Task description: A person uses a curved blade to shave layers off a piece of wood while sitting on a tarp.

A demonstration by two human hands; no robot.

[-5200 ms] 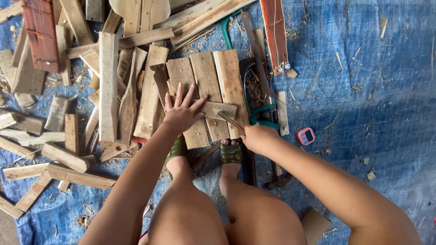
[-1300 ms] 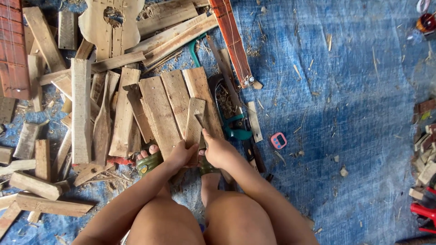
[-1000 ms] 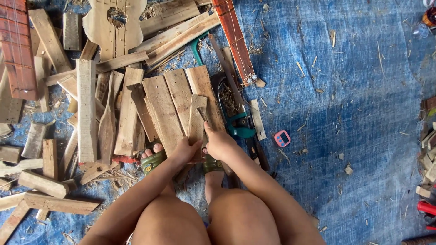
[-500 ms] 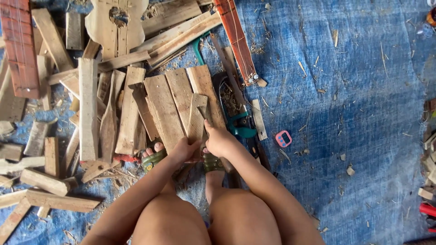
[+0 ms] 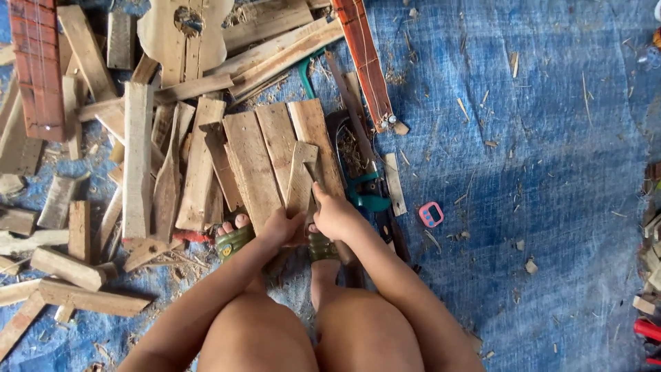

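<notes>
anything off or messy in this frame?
Mostly clutter. Wood offcuts lie criss-crossed in a loose heap on the blue tarp, with shavings strewn about. A teal-handled saw lies on the tarp just beside both hands, which hold a narrow wood piece against the planks. Nothing looks broken.

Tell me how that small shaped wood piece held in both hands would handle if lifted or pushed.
The shaped wood piece looks thin and narrow, so probably light and stiff. It lies flat on the planks, so it should slide, not roll. The left hand and right hand pinning its near end suggest it shifts easily.
</notes>
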